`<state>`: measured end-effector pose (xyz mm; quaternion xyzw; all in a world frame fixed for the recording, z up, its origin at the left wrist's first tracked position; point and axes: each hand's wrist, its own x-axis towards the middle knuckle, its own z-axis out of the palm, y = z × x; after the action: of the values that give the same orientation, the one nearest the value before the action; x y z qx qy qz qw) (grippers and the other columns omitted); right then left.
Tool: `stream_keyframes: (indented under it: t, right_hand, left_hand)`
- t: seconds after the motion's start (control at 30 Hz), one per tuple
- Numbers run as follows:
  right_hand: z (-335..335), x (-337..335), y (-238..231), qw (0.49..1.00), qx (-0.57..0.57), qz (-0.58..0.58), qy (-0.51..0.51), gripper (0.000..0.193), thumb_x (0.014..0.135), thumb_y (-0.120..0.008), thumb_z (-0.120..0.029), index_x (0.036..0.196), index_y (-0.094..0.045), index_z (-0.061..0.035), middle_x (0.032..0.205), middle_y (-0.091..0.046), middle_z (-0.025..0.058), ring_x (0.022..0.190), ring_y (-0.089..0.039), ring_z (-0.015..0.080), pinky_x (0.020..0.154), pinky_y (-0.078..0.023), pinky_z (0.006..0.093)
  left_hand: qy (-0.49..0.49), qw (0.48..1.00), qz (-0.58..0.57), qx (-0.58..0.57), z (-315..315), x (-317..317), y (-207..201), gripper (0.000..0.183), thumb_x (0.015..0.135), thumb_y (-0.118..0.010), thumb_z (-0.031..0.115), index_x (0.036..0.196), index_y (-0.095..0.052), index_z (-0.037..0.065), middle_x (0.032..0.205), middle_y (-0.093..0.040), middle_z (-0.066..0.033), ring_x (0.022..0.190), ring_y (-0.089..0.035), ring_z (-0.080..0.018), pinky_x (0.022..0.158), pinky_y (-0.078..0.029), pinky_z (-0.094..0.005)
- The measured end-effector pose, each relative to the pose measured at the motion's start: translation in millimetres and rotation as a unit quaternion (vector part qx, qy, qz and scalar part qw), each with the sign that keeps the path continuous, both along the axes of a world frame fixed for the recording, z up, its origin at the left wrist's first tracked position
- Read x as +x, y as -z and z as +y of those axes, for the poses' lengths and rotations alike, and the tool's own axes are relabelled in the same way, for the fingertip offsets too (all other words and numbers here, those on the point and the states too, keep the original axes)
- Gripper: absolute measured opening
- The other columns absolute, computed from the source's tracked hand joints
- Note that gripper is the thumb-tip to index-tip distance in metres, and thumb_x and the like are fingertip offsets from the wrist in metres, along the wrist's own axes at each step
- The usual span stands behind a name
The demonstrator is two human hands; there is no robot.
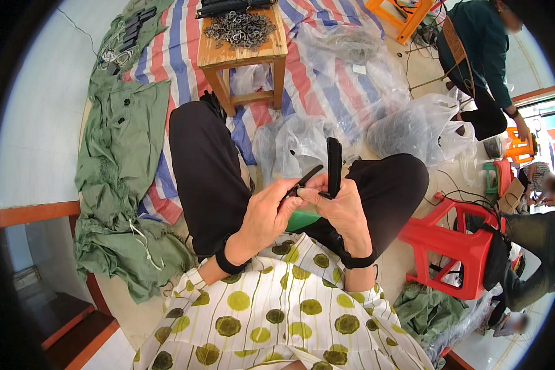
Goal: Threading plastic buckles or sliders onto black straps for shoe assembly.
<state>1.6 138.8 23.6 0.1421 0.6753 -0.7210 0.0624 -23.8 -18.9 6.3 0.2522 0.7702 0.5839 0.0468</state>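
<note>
My left hand [264, 213] and my right hand [342, 206] meet in front of my lap, fingers closed in a pinch. A black strap [334, 161] stands up from my right hand, apparently folded double. Between the fingertips of my left hand a thinner black strip [311, 176] sticks up toward the right. A small dark part sits where the two hands meet; the fingers hide most of it. Beyond my knees, a pile of grey metal buckles or rings [239, 29] lies on a small wooden stool [253, 58], beside a bundle of black straps [228, 6].
Clear plastic bags [413, 126] lie on the striped sheet [314, 86] ahead and right. Green cloth [120, 142] spreads along the left. A red plastic stool [441, 246] stands right of my knee. Another person [475, 55] bends over at the far right.
</note>
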Motion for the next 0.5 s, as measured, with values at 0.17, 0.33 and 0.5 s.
stream_keyframes:
  t: [0.17,0.33,0.5]
  right_hand:
    - [-8,0,1,1.0,0.005,-0.004,0.008,0.012,0.077,-0.071,-0.004,0.078,-0.061,0.0025,0.069,-0.061,0.0009,0.063,-0.053,0.0056,0.059,-0.042,0.0198]
    - [-6,1,-5,0.996,-0.056,-0.029,0.055,0.013,0.082,-0.068,-0.014,0.081,-0.064,-0.0013,0.063,-0.059,-0.0003,0.05,-0.043,0.002,0.045,-0.031,0.0184]
    - [-9,1,-9,0.992,-0.088,-0.023,0.088,0.016,0.082,-0.068,-0.017,0.083,-0.064,-0.0019,0.061,-0.058,0.0003,0.045,-0.039,0.0022,0.041,-0.027,0.0179]
  left_hand:
    - [-0.054,0.998,0.029,0.003,1,4,8,0.02,0.087,-0.058,0.016,0.099,-0.054,0.001,0.074,-0.058,-0.0143,0.062,-0.06,-0.0284,0.054,-0.045,-0.0333]
    - [-0.067,0.998,-0.001,0.015,0,7,4,0.014,0.085,-0.06,0.014,0.088,-0.055,0.001,0.066,-0.051,-0.0108,0.051,-0.05,-0.0213,0.048,-0.039,-0.0297]
    - [-0.068,0.996,-0.054,0.03,-2,7,2,0.016,0.085,-0.06,0.017,0.082,-0.055,0.001,0.061,-0.048,-0.0087,0.05,-0.045,-0.0156,0.047,-0.036,-0.0279]
